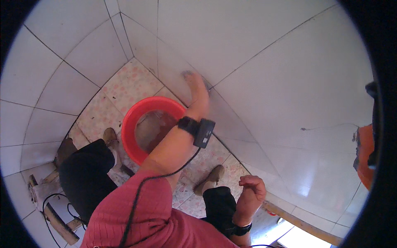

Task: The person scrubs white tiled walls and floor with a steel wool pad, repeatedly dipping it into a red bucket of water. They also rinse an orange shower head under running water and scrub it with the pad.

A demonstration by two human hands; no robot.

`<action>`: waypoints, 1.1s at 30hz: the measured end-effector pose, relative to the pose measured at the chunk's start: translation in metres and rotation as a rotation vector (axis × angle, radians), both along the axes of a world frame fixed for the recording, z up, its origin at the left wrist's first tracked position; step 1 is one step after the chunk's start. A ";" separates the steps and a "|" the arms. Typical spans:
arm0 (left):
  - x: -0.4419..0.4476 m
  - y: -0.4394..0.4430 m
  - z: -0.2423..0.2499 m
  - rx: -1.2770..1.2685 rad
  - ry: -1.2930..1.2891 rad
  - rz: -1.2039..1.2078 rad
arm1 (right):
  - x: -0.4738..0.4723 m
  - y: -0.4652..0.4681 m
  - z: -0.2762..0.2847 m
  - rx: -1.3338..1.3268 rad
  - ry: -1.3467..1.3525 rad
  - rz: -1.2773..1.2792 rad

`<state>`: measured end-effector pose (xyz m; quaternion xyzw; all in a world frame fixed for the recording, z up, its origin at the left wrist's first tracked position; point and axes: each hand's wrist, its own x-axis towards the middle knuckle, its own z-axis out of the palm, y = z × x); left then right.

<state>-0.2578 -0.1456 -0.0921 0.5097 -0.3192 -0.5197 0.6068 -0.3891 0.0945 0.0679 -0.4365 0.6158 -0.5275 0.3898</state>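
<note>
My left hand reaches over a red plastic basin to the pale tiled wall, its wrist bent. Something greyish shows at its fingertips; whether this is a held thing or the wet wall, I cannot tell. A black strap with a small box and a cable sits on that forearm. Cloudy water lies in the basin, which stands on the floor between my feet. My right hand hangs near my right knee, fingers loosely curled, with nothing seen in it and a black band at its wrist.
Tiled walls meet in a corner at the upper left. The floor has pinkish speckled tiles. A wooden stool or frame with cables is at the lower left. An orange object is at the right edge. A wooden edge runs at the lower right.
</note>
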 end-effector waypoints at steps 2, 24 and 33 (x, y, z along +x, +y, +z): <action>-0.013 0.007 0.019 -0.013 -0.026 0.098 | 0.002 0.000 -0.001 0.019 -0.014 0.017; -0.122 0.095 -0.001 -0.007 -0.429 -0.637 | -0.019 0.012 -0.008 -0.007 -0.131 -0.032; -0.013 0.018 -0.051 -0.241 -1.612 -0.557 | -0.032 0.029 -0.004 0.026 -0.151 -0.076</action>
